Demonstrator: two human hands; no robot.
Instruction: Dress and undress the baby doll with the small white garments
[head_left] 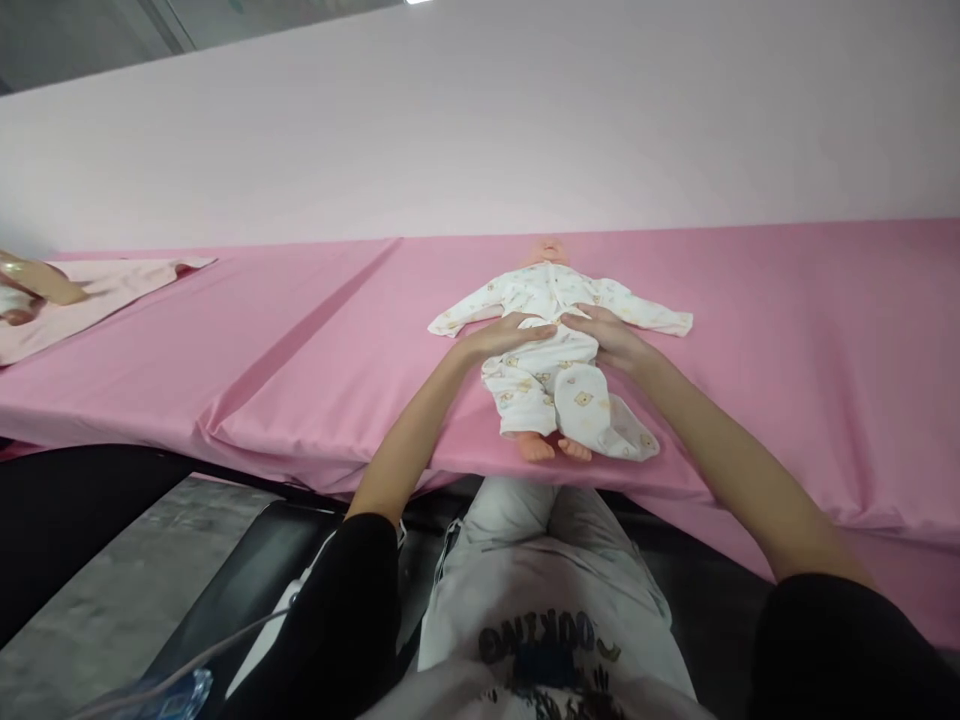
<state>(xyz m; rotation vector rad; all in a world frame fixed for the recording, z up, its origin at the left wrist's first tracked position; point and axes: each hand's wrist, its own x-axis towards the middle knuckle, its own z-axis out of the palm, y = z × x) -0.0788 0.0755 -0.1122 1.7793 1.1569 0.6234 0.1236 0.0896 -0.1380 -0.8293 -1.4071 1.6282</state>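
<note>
A baby doll (551, 252) lies on its back on the pink-covered table (315, 340), head away from me, bare feet at the near edge. It wears a white romper (555, 375) printed with small bears, sleeves spread out to both sides. My left hand (504, 336) rests on the doll's waist from the left, fingers laid flat on the cloth. My right hand (609, 335) lies on the waist from the right, fingers curled at the romper's front edge. Both hands meet near the middle of the garment.
At the far left another person's hand (37, 282) lies on a pale pink cloth (112, 290). A pale pink wall (480, 130) rises behind the table. Below the table edge are my light trousers (540, 560), a dark seat (247, 580) and a grey floor.
</note>
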